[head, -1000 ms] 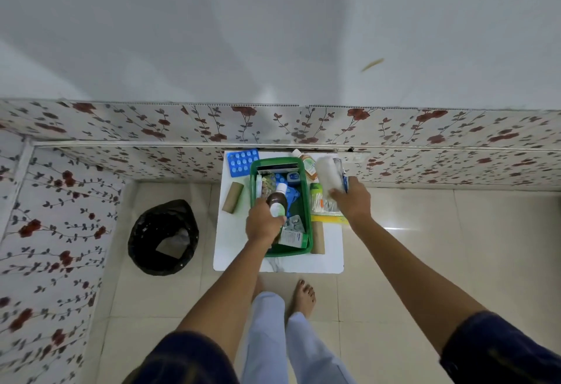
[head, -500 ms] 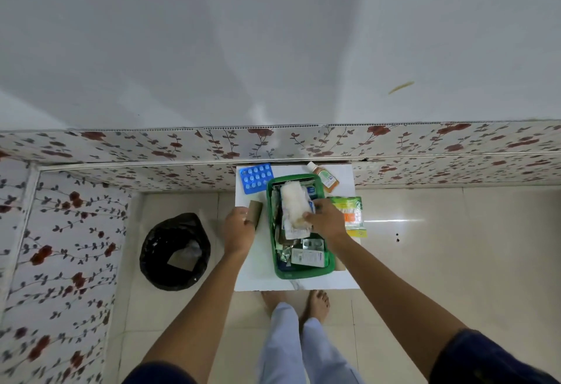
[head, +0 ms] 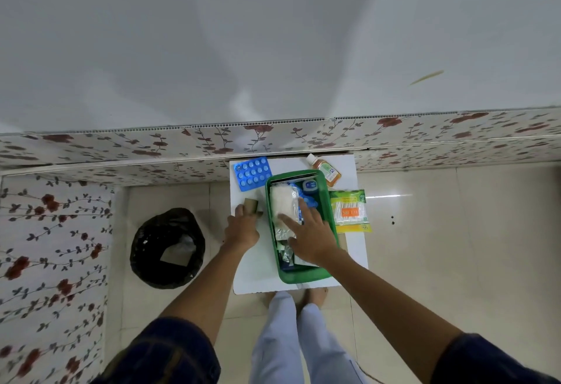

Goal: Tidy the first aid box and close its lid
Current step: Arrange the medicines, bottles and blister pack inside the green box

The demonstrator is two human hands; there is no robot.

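The green first aid box [head: 332, 216] stands open on the small white table [head: 252, 265], packed with sachets, a blue jar [head: 309, 186] and a white gauze pack [head: 280, 201]. My right hand [head: 312, 233] lies flat over the box with its fingers spread, their tips resting on the gauze pack. My left hand [head: 243, 227] is on the table left of the box, thumb and fingers closed around a brown cardboard roll [head: 251, 204]. No lid is visible.
A blue blister pack [head: 252, 173] lies at the table's far left corner, and an orange bottle [head: 326, 169] behind the box. A cotton swab packet [head: 349, 210] is on the right. A black-lined bin [head: 167, 247] stands on the floor left of the table.
My right hand carried the white gauze pack from beside the box into it and now rests on it. My left hand left the bottle in the box and moved left to the brown roll.
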